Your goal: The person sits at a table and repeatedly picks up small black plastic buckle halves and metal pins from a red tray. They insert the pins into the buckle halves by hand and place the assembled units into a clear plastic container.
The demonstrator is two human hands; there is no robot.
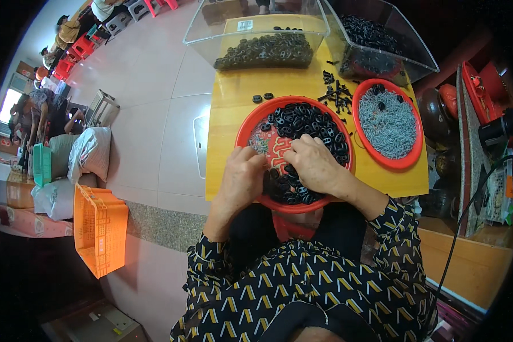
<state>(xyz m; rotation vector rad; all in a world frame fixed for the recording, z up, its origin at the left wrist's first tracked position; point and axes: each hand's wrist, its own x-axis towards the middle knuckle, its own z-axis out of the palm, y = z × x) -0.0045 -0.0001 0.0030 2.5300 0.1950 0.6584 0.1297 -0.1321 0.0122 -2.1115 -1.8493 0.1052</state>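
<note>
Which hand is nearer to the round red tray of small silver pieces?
Right. The right hand is to the left of that red tray; the left hand is farther left.

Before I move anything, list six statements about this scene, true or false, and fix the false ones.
1. The left hand and right hand are at the tray of black parts. True.
2. Silver screws lie in the dish right of the tray. True.
3. That dish is green. False: it is red.
4. The orange crate is left of the table. True.
5. The person wears plain white. False: the sleeves are black and patterned.
6. The left hand touches the dish. False: it is at the tray.
</note>
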